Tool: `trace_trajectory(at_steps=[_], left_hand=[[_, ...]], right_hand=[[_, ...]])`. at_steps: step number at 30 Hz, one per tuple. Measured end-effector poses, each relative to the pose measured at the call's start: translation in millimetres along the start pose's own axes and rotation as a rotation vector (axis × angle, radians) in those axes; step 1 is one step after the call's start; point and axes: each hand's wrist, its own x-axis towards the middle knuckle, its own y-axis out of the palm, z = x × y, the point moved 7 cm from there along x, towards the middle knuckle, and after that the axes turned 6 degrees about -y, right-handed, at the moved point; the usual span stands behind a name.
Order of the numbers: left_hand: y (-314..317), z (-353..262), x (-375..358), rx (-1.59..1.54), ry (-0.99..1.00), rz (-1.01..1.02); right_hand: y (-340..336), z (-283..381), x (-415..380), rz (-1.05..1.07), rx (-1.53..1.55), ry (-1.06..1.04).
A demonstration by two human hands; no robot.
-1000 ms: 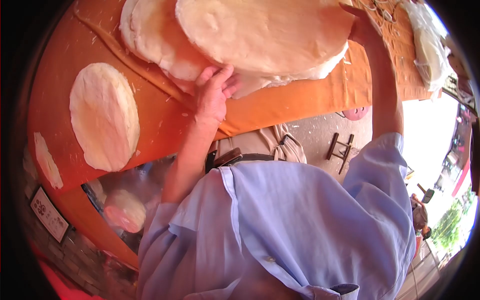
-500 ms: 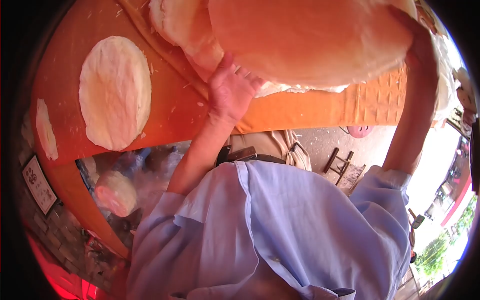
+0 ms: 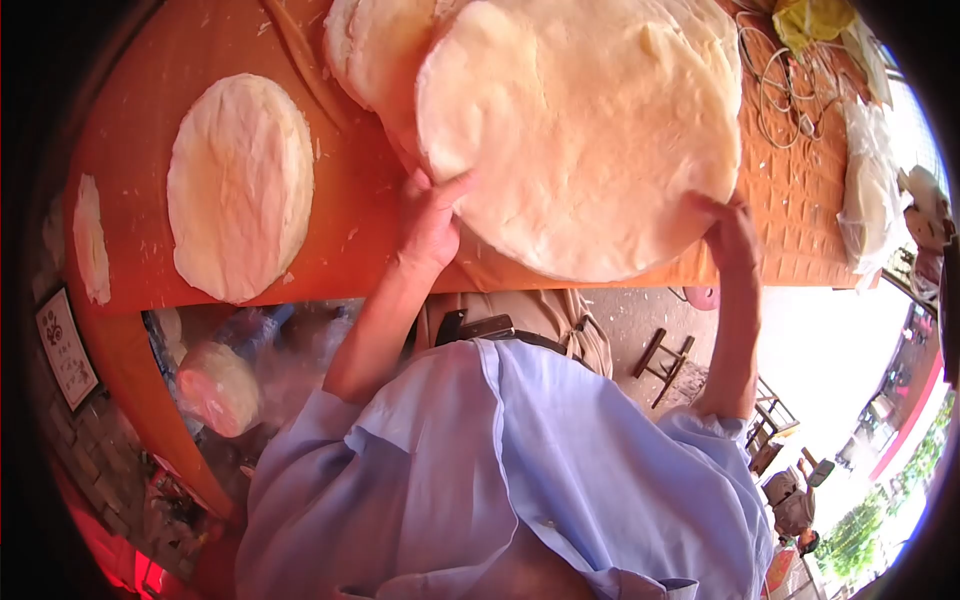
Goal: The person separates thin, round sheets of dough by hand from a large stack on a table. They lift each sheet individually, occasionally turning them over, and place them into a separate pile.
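Observation:
A large, pale round flatbread (image 3: 590,130) spreads over the far part of the orange-covered table, its near edge reaching the table's front. My left hand (image 3: 432,220) is closed on its lower left edge, thumb on top and the other fingers partly hidden. At the lower right edge, my right hand (image 3: 728,225) pinches the rim, with fingertips partly out of sight beneath it. Behind and left of it lie more pale round flatbreads (image 3: 375,60), partly covered. A smaller oval-looking flatbread (image 3: 240,185) rests apart on the left of the table.
A narrow pale piece (image 3: 90,240) lies at the table's (image 3: 350,250) left end. Cables (image 3: 780,95), a yellow bag (image 3: 812,22) and clear plastic (image 3: 866,190) are at the right. Below the table is a plastic-wrapped bundle (image 3: 218,388). A small wooden stool (image 3: 663,365) stands on the floor.
The raised flatbread has come down and towards me, now showing its pale surface. My right hand has moved down and left to its near edge; my left hand has closed on the rim.

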Motion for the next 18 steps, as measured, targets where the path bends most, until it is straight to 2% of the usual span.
trace_trajectory(at_steps=[3, 6, 7, 9, 12, 15, 18], left_hand=[[-1, 2, -7, 0.027, 0.055, -0.007], [-4, 2, -17, 0.053, 0.026, 0.037], [-3, 0, -14, 0.058, 0.021, 0.062], [-1, -6, -17, 0.168, 0.162, 0.044], [7, -22, -36, 0.408, 0.280, -0.042], [19, -32, -55, 0.546, 0.336, -0.108], [36, -33, -73, 0.635, 0.344, -0.155]], right_hand=[[19, 0, -15, 0.020, 0.079, -0.060], [8, -4, -11, 0.063, 0.310, 0.109], [7, -3, -6, 0.040, 0.302, 0.118], [12, -11, -3, -0.009, 0.288, 0.159], [29, 26, -20, 0.013, -0.140, -0.248], [32, 42, -31, 0.020, -0.110, -0.265], [-9, -15, 1, 0.094, 0.052, -0.093]])
